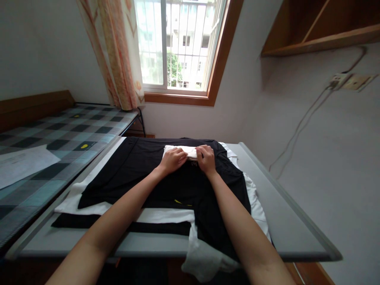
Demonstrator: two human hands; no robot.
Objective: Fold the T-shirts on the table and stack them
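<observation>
- In a pale-walled room, below a barred window [184,47] with brown frame [223,55]: a grey table [287,206], with a checked bed [101,118] along its left side.
- On the table, spread flat: a black shirt [169,188] with a small yellow mark [178,202] near the front edge, above a white garment [166,215] and, lower again, another black layer [160,228], showing along the front.
- On top of the black shirt, toward its far edge: a white cloth [190,151]. Looks plain and soft, folded into a narrow, thick strip, with light creases on the surface.
- Runs with its long axis from left to right, roughly in line with the lower side of the brown frame. Left end visible beyond the left hand [174,158]; right end covered by the right hand [207,156], so cannot tell its exact shape.
- Lies between the two hands, in contact with both.
- Left hand with fingers bent close together, pinching the near edge of the white cloth.
- Right hand with fingers curled over the right end, gripping it against the thumb.
- Just on the near side of the cloth, between the hands: a pale print [194,163] on the black shirt, partly hidden, too small to read.
</observation>
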